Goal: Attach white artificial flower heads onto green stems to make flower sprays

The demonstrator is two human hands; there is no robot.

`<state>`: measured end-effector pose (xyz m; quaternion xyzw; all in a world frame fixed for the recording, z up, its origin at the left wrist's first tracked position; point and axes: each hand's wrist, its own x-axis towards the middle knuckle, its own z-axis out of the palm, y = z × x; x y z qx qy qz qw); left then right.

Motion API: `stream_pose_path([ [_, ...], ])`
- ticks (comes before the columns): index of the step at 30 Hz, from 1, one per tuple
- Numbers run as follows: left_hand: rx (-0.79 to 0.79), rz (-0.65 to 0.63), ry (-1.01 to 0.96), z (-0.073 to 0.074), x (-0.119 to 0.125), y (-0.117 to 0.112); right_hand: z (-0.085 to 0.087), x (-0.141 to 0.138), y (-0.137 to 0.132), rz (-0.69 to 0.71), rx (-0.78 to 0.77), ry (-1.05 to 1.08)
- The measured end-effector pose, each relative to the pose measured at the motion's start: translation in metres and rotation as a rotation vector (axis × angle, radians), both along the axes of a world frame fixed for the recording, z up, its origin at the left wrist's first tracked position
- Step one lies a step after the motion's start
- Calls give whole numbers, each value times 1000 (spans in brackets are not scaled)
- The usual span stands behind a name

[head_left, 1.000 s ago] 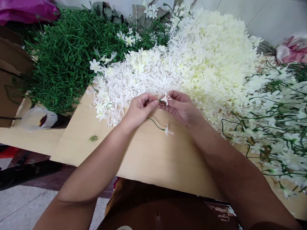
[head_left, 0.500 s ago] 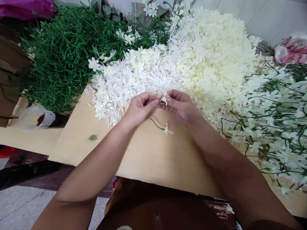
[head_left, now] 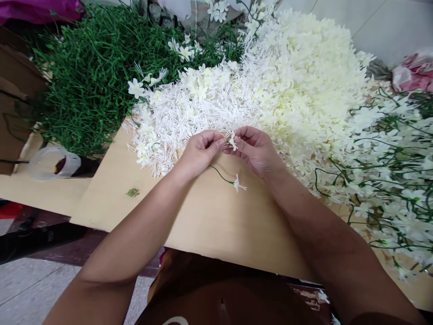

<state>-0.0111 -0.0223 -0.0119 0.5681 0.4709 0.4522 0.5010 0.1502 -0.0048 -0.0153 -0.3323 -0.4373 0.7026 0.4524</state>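
My left hand (head_left: 203,152) is closed in a pinch on the green stem of an artificial flower. Its thin green branch (head_left: 221,175) emerges below that hand and ends in a white blossom (head_left: 238,183) over the board. Fingertips of my right hand (head_left: 259,151) are closed on a second white blossom (head_left: 233,141), at the stem's upper tip between both hands. Just beyond the hands lie white stamen pieces (head_left: 189,115) in a heap, and a mound of pale yellow-white petals (head_left: 311,85) rises at the right.
Green plastic stems (head_left: 101,67) are piled at the back left. Assembled stemmed flowers (head_left: 389,180) spread along the right. A clear plastic cup (head_left: 56,162) lies by a cardboard box (head_left: 20,95) at left. The tan board (head_left: 216,225) ends near my body.
The view has shifted slightly, so everything sits a little to the right. Both hands keep their hold on the flower, with only small finger movement at the blossom.
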Motion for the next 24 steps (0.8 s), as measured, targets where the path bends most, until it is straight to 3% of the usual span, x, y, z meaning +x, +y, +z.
stream_pose_path([
  [13, -14, -44, -66, -2, 2, -1, -11, -3, 1, 106, -29, -6],
  [24, -64, -45, -101, -4, 1, 0, -17, -11, -6, 67, 7, -32],
])
